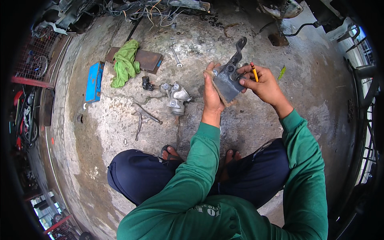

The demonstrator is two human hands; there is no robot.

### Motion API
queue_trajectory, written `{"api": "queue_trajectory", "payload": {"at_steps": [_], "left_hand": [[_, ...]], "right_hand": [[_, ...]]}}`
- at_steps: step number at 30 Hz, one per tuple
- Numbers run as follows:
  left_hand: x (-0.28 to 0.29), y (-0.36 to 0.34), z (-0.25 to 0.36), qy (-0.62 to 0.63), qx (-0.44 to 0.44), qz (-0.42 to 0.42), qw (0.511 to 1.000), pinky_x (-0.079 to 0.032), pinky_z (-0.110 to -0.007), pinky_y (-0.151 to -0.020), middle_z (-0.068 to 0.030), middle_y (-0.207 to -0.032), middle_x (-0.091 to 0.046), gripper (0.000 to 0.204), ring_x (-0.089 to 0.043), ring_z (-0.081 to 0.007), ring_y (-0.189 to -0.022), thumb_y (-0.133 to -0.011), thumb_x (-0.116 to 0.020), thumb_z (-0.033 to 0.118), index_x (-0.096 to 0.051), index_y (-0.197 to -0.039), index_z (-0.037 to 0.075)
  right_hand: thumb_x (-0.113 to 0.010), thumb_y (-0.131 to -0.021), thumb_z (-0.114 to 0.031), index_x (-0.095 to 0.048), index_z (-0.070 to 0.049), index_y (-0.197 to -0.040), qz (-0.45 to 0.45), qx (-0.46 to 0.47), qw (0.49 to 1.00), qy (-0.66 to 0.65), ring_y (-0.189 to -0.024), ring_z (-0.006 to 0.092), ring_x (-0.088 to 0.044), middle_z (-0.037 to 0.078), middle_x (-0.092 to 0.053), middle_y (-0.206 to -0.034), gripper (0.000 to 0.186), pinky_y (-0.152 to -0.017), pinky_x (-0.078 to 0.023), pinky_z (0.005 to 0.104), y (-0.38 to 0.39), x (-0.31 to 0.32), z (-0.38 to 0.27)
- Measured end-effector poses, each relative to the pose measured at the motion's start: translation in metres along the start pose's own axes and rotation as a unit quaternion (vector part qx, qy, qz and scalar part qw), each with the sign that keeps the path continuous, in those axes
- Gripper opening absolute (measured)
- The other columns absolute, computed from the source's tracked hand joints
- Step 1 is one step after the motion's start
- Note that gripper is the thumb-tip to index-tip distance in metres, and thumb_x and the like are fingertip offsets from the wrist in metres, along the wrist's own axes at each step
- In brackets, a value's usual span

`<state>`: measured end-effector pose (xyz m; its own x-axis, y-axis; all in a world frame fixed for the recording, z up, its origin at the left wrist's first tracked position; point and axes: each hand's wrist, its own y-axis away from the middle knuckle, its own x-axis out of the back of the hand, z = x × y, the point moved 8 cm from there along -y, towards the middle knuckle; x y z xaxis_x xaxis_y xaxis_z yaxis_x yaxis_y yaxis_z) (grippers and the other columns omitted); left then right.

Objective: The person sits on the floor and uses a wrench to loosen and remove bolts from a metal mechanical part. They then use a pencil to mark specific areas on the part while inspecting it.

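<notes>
My left hand point(213, 96) is closed round the left edge of a dark grey sheet point(231, 90) with a brown, worn edge, held up over the floor. Against the sheet's upper part lies a dark metal lever arm point(239, 49), its holed end pointing up and away. My right hand point(264, 83) has an orange pencil point(255, 73) tucked between its fingers, eraser end up. The thumb and fingertips of that hand press at the sheet's right side, by a round part of the lever; what they pinch there is partly hidden.
On the concrete left of my hands lie a silver metal housing point(177, 96), pliers point(139, 122), a wrench point(176, 56), a green rag point(126, 64) over a brown flat box point(149, 61), and a blue case point(94, 82). Loose wiring point(154, 12) hangs at the far edge.
</notes>
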<state>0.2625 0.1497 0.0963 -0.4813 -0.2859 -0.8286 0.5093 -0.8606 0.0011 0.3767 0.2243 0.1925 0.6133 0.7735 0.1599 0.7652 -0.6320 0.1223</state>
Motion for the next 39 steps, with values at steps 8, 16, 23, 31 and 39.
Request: {"api": "queue_trajectory", "payload": {"at_steps": [8,16,23,31,39], "left_hand": [[0.004,-0.003,-0.005,-0.007,-0.002,-0.025,1.0,-0.059,-0.053,-0.097,-0.0208,-0.148,-0.045,0.083,-0.06,-0.0377,-0.127,-0.102,-0.037,0.072,-0.022,-0.157,0.011],[-0.002,0.002,-0.001,0.015,0.01,-0.054,0.998,-0.057,-0.053,-0.1,-0.0194,-0.149,-0.045,0.066,-0.058,-0.038,-0.13,-0.103,-0.049,0.035,-0.023,-0.158,0.012],[0.006,-0.001,0.002,-0.009,-0.019,-0.012,1.0,-0.056,-0.055,-0.103,-0.0176,-0.157,-0.036,0.073,-0.055,-0.039,-0.134,-0.098,-0.05,0.022,-0.019,-0.163,0.013],[0.008,-0.003,-0.006,-0.002,-0.001,-0.032,0.999,-0.059,-0.054,-0.097,-0.022,-0.152,-0.043,0.073,-0.059,-0.039,-0.128,-0.1,-0.047,0.026,-0.015,-0.164,0.012],[0.003,-0.001,-0.006,-0.003,0.001,-0.03,1.0,-0.06,-0.052,-0.095,-0.0234,-0.145,-0.05,0.072,-0.062,-0.0366,-0.124,-0.1,-0.047,0.028,-0.017,-0.163,0.008]], "right_hand": [[-0.072,-0.093,-0.001,-0.069,0.006,-0.109,-0.015,-0.002,1.0,0.0,-0.074,0.0139,-0.068,0.006,-0.07,-0.089,0.017,-0.067,-0.056,0.0289,-0.003,0.002,0.006],[-0.073,-0.093,-0.001,-0.068,0.007,-0.108,-0.019,-0.025,0.999,-0.008,-0.074,0.0145,-0.069,0.007,-0.07,-0.091,0.017,-0.067,-0.057,0.0287,-0.002,0.003,0.011],[-0.073,-0.093,-0.001,-0.068,0.006,-0.108,-0.009,-0.021,1.0,-0.009,-0.073,0.0142,-0.068,0.007,-0.07,-0.091,0.017,-0.066,-0.056,0.0285,-0.002,0.002,0.008],[-0.073,-0.093,-0.003,-0.068,0.006,-0.108,-0.005,-0.001,1.0,0.019,-0.074,0.014,-0.068,0.007,-0.07,-0.09,0.017,-0.067,-0.056,0.0284,-0.001,0.004,0.002],[-0.075,-0.093,-0.006,-0.069,0.005,-0.11,-0.002,-0.01,0.999,-0.041,-0.073,0.0137,-0.068,0.007,-0.071,-0.089,0.021,-0.065,-0.054,0.0273,-0.002,0.005,0.009]]}}
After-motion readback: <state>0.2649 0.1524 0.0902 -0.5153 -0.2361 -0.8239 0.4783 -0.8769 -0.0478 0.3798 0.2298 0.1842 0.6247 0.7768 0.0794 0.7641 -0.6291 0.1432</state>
